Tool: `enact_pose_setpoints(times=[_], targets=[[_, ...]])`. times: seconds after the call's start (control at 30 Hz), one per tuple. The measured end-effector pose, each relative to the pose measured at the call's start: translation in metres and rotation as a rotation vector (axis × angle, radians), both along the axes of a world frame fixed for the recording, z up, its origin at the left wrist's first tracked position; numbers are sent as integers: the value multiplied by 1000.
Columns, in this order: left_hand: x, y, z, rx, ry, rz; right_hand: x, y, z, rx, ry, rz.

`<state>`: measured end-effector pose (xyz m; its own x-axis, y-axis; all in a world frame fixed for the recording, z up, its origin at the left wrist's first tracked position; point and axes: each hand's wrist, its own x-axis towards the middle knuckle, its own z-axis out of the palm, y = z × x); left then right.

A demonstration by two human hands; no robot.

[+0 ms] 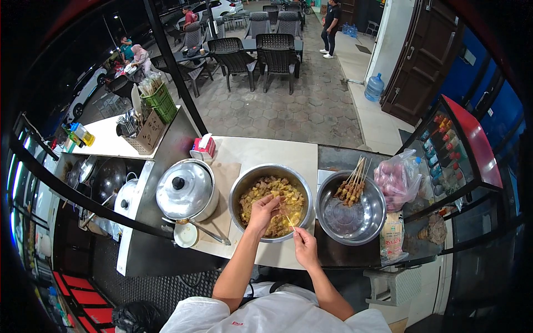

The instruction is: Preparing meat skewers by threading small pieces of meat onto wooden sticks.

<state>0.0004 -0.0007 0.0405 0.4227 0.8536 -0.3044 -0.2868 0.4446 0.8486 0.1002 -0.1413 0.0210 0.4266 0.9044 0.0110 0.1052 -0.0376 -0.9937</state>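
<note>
A steel bowl (234, 195) of yellowish, sauced meat pieces (276, 187) stands on the counter in front of me. Over its contents is my left hand (264, 214), fingers bent together in a pinch; what they hold, if anything, is too small to tell. My right hand (305, 247), at the bowl's near right rim, pinches a thin bamboo skewer (290, 221) that points up and left toward the left hand. To the right, a second steel bowl (347, 223) holds several loaded skewers (350, 191), their bare ends leaning on its far rim.
A lidded pot (179, 183) stands left of the meat bowl, with a ladle (214, 233) and small white dish (186, 235) before it. A tissue pack (204, 148) lies behind. On the right are a pink-filled plastic bag (397, 180), skewer packet (392, 236) and glass case (449, 150).
</note>
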Motion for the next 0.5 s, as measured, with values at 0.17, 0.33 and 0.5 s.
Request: enact_pose_setpoints(times=[0.17, 0.33, 0.5], targets=[[2, 0, 4, 27, 36, -20, -7, -1, -10, 27, 6, -41], [4, -2, 8, 24, 26, 1, -6, -4, 0, -4, -10, -45], [5, 0, 12, -124, -64, 8, -6, -6, 1, -8, -49, -48]])
